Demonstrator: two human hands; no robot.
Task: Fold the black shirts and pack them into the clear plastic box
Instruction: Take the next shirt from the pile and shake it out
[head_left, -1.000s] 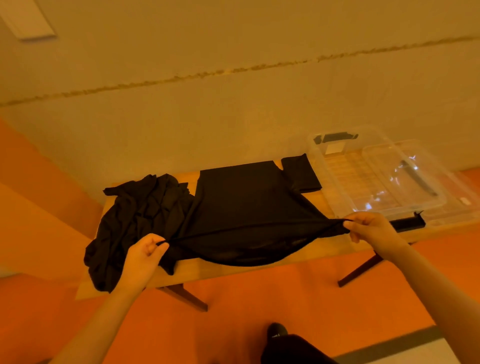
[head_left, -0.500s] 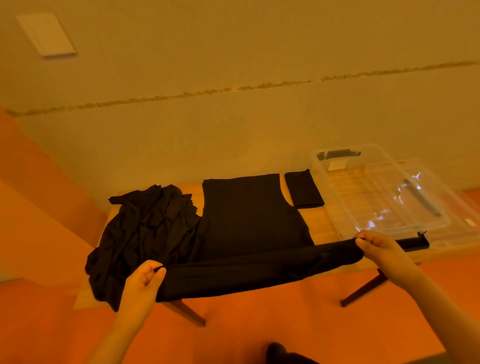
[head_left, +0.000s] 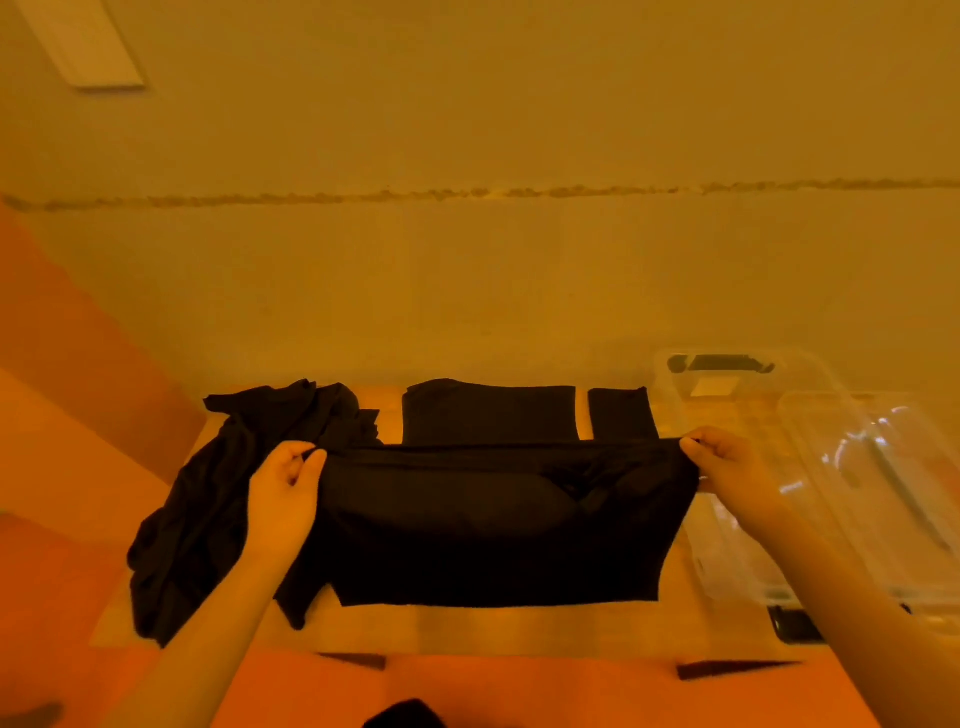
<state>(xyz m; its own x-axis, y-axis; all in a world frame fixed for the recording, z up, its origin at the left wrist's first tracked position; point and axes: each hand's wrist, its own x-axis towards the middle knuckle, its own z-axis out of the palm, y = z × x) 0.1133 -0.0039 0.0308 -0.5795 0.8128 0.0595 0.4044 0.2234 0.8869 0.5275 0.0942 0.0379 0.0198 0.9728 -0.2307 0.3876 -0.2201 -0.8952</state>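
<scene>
A black shirt (head_left: 493, 525) lies spread across the middle of the counter (head_left: 467, 626), its near part folded up over the rest so that a straight doubled edge runs from side to side. Beyond that edge the far part of the shirt shows flat on the wood, with one sleeve (head_left: 621, 413) lying just to its right. The left hand (head_left: 283, 493) pinches the left end of the doubled edge between thumb and curled fingers; the right hand (head_left: 727, 467) pinches the right end the same way, and the cloth is stretched taut between them.

To the left, touching the spread shirt, a heap (head_left: 228, 493) of more black cloth is bunched up — it hangs over the counter's left and near edges. How many garments are in it cannot be told.

To the right stands the clear box (head_left: 748, 415), open, close beside the right hand, with a dark handle at its far end. A clear lid (head_left: 883, 483) lies tilted across its right side. Nothing dark shows inside the box.

Behind the counter is a plain wall (head_left: 467, 260) with a rough horizontal seam, and below is an orange floor (head_left: 519, 691).
</scene>
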